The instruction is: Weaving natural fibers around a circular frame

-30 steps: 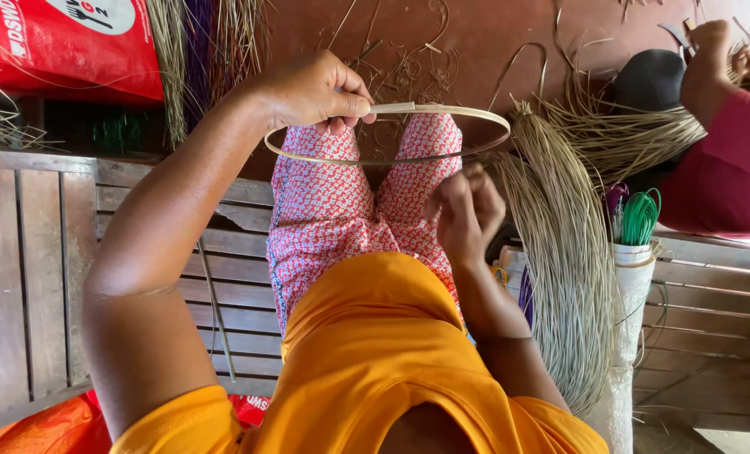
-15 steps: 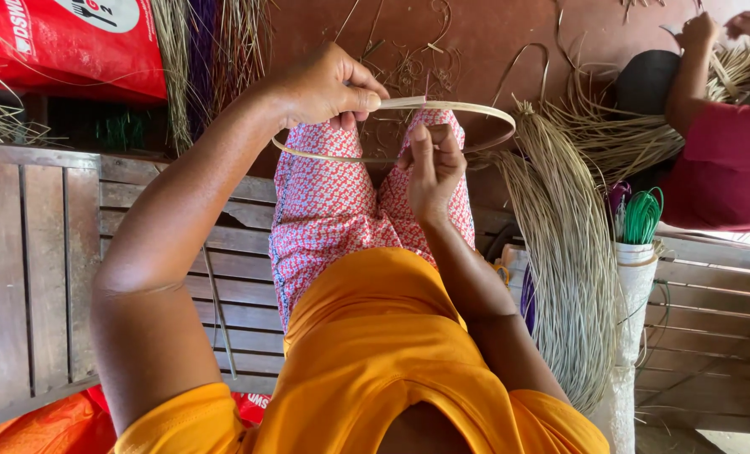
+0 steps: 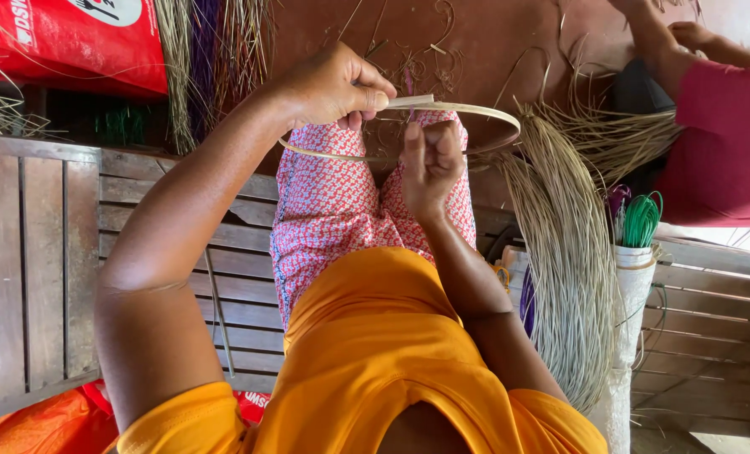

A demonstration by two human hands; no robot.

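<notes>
Two wide surfaces frame everything: a slatted wooden platform (image 3: 38, 261) of grey, weathered boards on which the person sits, and beyond its edge a reddish-brown floor (image 3: 492, 42) littered with curled straw scraps. Open room lies on the platform boards at the person's left; the right side is crowded. A thick bundle of pale, dry reed strands (image 3: 568, 277) hangs there in a long curve, just beside the legs in red-and-white patterned trousers (image 3: 333, 210). Next to the bundle stands a white cylindrical container (image 3: 634, 286) holding green wire-like strands (image 3: 641, 220). At the far left corner a red glossy bag (image 3: 72, 46) lies near upright tufts of dry grass and purple fibres (image 3: 202, 59). At the far right, another person in a dark pink sleeve (image 3: 724, 143) works with their own straw, well apart from the hoop.

Over the knees, a thin, smooth hoop of pale cane (image 3: 484, 113) is held roughly level, its far rim free above the floor. The left hand (image 3: 328, 84) has its grip pressed together, thumb and fingers pinching the hoop's near-left rim where a flat strip end overlaps. The right hand (image 3: 429, 164) rises inside the ring, its grip closed with fingertips together just under the rim; whether it pinches a strand I cannot tell.
</notes>
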